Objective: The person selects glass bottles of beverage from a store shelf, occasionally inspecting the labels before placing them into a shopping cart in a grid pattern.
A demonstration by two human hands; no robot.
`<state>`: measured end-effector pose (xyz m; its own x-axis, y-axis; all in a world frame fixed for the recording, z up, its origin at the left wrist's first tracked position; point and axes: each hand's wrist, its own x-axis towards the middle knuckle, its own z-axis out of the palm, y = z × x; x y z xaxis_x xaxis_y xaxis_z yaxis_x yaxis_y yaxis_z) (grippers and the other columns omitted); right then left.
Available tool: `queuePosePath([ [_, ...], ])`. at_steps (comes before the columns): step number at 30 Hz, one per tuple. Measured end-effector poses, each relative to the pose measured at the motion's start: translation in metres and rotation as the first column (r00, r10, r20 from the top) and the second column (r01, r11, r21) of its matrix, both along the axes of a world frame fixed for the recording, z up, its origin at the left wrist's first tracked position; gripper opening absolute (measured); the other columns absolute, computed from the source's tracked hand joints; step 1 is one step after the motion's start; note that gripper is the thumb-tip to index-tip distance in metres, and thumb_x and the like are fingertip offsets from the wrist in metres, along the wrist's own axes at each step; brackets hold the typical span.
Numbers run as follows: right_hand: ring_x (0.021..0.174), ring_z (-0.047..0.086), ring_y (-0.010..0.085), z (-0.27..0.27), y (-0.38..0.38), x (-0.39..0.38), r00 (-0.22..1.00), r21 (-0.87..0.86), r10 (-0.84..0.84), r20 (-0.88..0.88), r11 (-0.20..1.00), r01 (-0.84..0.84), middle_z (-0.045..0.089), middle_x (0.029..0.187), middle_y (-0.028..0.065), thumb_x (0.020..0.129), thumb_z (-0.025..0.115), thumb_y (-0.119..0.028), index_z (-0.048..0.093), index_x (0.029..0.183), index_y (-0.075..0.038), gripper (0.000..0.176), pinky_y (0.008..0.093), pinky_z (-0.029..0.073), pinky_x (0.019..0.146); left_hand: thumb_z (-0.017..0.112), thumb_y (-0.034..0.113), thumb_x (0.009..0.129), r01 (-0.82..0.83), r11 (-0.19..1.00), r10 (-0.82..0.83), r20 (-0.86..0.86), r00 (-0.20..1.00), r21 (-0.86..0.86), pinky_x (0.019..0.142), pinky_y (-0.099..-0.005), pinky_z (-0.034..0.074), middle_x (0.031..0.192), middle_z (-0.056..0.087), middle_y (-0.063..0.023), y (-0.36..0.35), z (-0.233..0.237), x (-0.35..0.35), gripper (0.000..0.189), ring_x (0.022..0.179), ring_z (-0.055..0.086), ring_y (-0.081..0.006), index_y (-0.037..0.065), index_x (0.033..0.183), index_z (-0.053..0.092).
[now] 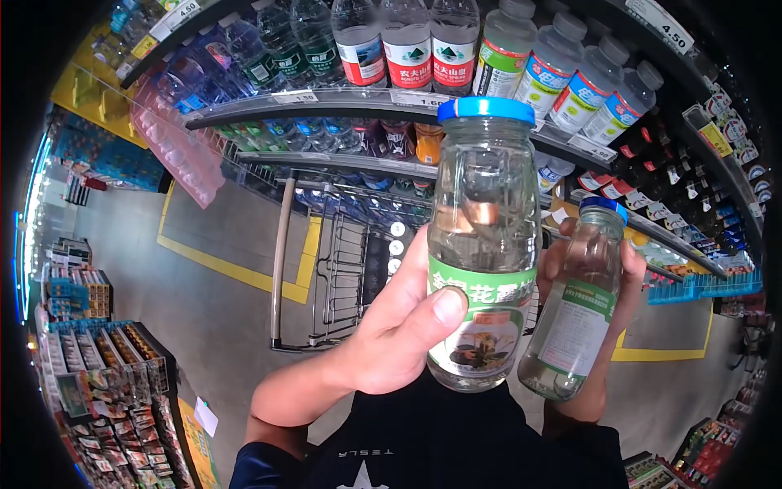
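Closest, the big bottle (482,244) stands before the cart (342,269), left hand (399,326) grip clenched round its label. Right of the cart, the right hand (629,281) grip wraps the small bottle (578,310). Glass, seemingly full: heavy, slick, breakable, so hold mid-body.

Left hand (389,330): fingers hidden behind the large bottle (483,244), only thumb showing. Right hand (630,284) mostly covered by the small bottle (578,314); label print unreadably small.

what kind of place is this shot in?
Likely a supermarket aisle: shelves of bottled water with price tags, a shopping cart in front, snack racks at left. Left hand holds the big bottle, right hand the small bottle.
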<state>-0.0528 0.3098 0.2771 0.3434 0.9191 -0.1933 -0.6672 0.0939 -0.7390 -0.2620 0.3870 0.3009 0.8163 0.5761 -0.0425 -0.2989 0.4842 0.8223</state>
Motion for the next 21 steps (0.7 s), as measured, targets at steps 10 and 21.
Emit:
queuePosePath([
  [10, 0.067, 0.066, 0.0297, -0.013, -0.004, 0.011, 0.993, 0.065, 0.046, -0.109, 0.997, -0.039, 0.065, 0.080, 0.0223, 0.090, 0.043, -0.060, 0.056, 0.111, 0.003, 0.067, 0.0354, 0.054, 0.059, 0.063, 0.055, 0.088, -0.049, 0.999, 0.049, -0.017, 0.999, 0.006, 0.093, -0.0465, 0.051, 0.125, 0.055, -0.0206, -0.002, -0.020, 0.012, 0.089, 0.108, 0.062, -0.0336, 0.000, 0.146, 0.025],
  [21, 0.085, 0.067, 0.0236, -0.136, 0.004, 0.050, 0.968, -0.194, -0.047, 0.246, 0.976, 0.097, 0.067, 0.097, 0.0140, 0.090, 0.067, -0.033, 0.058, 0.113, -0.003, 0.038, 0.0344, 0.054, 0.074, 0.078, 0.001, 0.074, -0.038, 0.980, 0.119, -0.428, 0.896, 0.194, 0.097, -0.0382, 0.048, 0.116, 0.061, -0.0084, 0.011, -0.162, -0.021, 0.060, 0.107, 0.061, -0.0187, 0.000, 0.127, 0.049],
])
